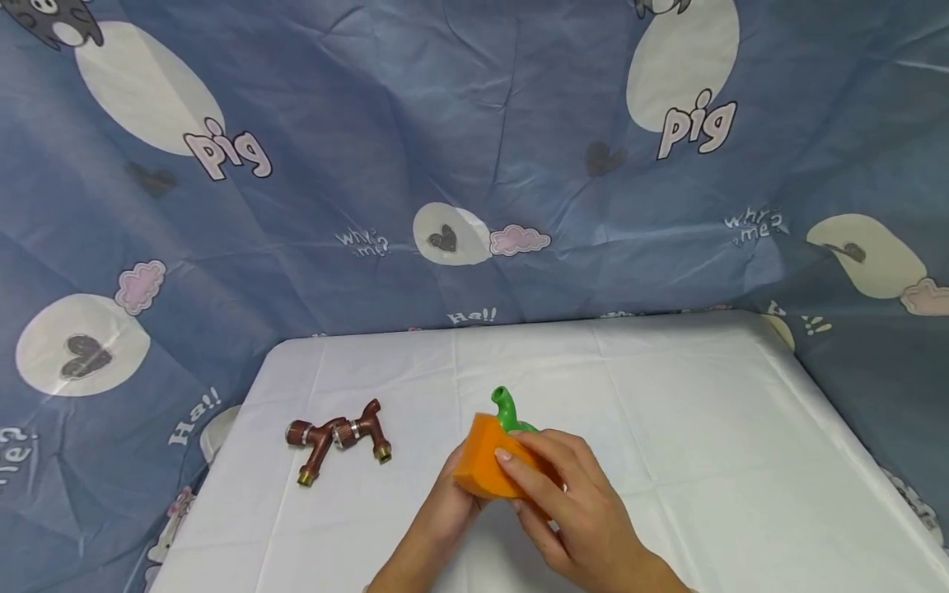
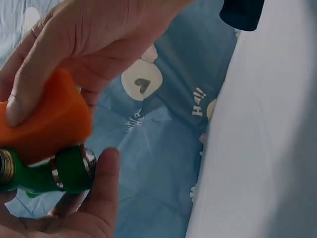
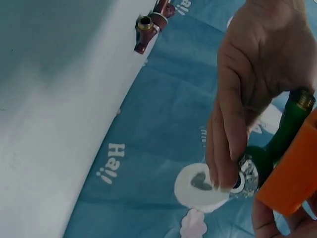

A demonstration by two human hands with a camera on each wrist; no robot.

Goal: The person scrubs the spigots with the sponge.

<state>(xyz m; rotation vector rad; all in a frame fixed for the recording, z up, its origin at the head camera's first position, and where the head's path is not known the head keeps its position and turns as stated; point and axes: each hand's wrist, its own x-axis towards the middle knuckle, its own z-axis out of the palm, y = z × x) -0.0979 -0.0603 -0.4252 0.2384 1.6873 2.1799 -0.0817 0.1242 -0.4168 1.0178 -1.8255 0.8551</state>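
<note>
My right hand (image 1: 582, 498) grips an orange sponge (image 1: 482, 461), its fingers over the top side, and holds it against a green faucet (image 1: 506, 409). In the left wrist view the sponge (image 2: 54, 121) lies along the faucet body (image 2: 37, 177), a thumb pressed on it. My left hand (image 1: 454, 494) holds the faucet from the far side; the sponge hides much of that grip in the head view. Fingers of the left hand (image 3: 233, 104) reach the faucet's silver-ringed end in the right wrist view. The faucet's threaded brass end (image 3: 305, 100) shows there too.
Two brown faucets with brass threaded ends, one (image 1: 315, 449) overlapping the other (image 1: 368, 428), lie on the white-covered table (image 1: 712, 445) to the left of the hands. Behind the table hangs a blue printed cloth (image 1: 415, 148).
</note>
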